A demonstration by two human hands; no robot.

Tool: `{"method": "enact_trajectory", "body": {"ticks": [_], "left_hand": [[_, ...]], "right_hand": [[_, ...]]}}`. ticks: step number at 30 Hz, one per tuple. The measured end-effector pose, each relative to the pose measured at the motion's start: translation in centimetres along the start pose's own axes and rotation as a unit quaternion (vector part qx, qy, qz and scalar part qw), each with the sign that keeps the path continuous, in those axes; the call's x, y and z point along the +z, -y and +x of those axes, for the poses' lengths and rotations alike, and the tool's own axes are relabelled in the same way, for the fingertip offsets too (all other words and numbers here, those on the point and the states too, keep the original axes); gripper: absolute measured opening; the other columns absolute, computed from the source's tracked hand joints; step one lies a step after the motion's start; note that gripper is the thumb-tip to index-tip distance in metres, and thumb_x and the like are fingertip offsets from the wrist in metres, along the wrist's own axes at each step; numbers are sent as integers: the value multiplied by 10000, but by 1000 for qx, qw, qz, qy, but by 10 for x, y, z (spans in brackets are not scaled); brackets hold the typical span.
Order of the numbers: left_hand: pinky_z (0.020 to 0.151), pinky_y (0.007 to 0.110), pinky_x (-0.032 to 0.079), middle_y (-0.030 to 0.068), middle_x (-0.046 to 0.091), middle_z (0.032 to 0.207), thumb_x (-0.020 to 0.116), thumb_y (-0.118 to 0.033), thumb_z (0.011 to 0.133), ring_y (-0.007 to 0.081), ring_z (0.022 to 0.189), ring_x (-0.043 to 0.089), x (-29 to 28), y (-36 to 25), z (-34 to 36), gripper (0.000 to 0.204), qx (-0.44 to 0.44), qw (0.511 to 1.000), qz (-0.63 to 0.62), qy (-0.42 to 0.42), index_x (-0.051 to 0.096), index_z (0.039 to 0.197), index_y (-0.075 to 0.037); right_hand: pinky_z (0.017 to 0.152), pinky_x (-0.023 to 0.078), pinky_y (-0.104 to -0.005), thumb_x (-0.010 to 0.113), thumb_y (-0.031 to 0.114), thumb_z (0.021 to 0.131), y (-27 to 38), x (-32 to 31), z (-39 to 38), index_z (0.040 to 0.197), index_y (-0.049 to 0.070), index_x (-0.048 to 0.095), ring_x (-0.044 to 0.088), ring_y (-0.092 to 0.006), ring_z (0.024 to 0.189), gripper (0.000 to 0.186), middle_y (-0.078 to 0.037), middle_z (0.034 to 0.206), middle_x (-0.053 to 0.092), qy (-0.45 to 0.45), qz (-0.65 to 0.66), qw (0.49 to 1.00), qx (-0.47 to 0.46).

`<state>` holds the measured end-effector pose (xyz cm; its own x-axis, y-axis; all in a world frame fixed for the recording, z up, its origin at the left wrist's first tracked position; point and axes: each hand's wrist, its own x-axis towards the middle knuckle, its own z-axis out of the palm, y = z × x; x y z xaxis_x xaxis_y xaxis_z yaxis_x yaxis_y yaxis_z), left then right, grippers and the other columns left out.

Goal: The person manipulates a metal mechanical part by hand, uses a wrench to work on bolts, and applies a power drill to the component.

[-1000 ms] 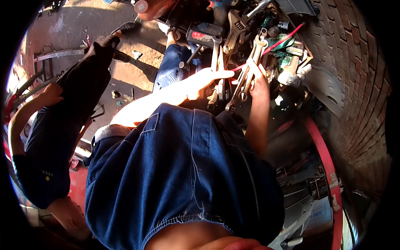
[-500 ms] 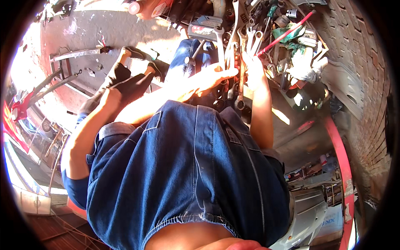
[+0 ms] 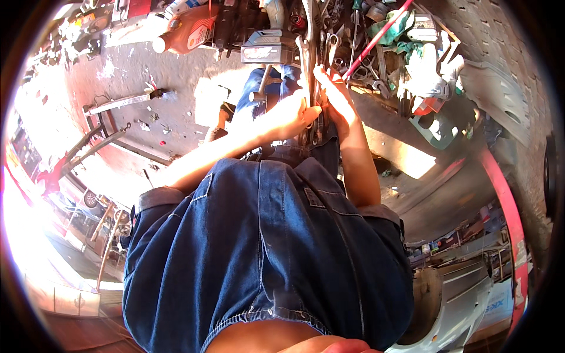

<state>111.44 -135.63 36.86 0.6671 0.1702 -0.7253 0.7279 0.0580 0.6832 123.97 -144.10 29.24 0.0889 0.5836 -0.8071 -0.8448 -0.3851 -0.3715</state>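
Note:
Both of my hands are closed around an upright bunch of wrenches, with several ends sticking out above and below the grip. My left hand clasps the bunch from the left, its thumb across the front. From the right my right hand presses against the same bunch, fingers pointing up. Another wrench with a ring end stands just above my right fingertips. A hammer lies to the left of the bunch, beside a cordless tool with a grey battery base. The lower wrench ends are partly in shadow.
An orange jug lies at the far left of the tools. At the right are a red rod, green cloth and more tools. A metal stand is on the floor at left, and a brick wall rises at right.
My hands have come closer together around the wrenches, which now form a tighter bunch. Another person's arms and legs at the left have mostly left the view.

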Motion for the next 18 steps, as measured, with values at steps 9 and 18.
{"method": "enact_trajectory", "body": {"ticks": [9,18], "left_hand": [[497,327,472,118,566,655,536,-294,928,187,524,587,18,2,7,315,27,998,5,-56,522,845,10],[703,299,464,44,565,869,520,-335,942,115,798,537,23,27,14,327,-79,995,-57,31,536,1062,-32]], "right_hand": [[662,486,-266,723,136,808,8,-8,-15,994,24,632,604,-111,745,235,-34,844,655,64,-26,997,-15],[692,529,-277,766,94,760,6,-2,-17,1064,-12,586,638,-155,773,369,-78,889,661,-27,-50,997,-43]]}}
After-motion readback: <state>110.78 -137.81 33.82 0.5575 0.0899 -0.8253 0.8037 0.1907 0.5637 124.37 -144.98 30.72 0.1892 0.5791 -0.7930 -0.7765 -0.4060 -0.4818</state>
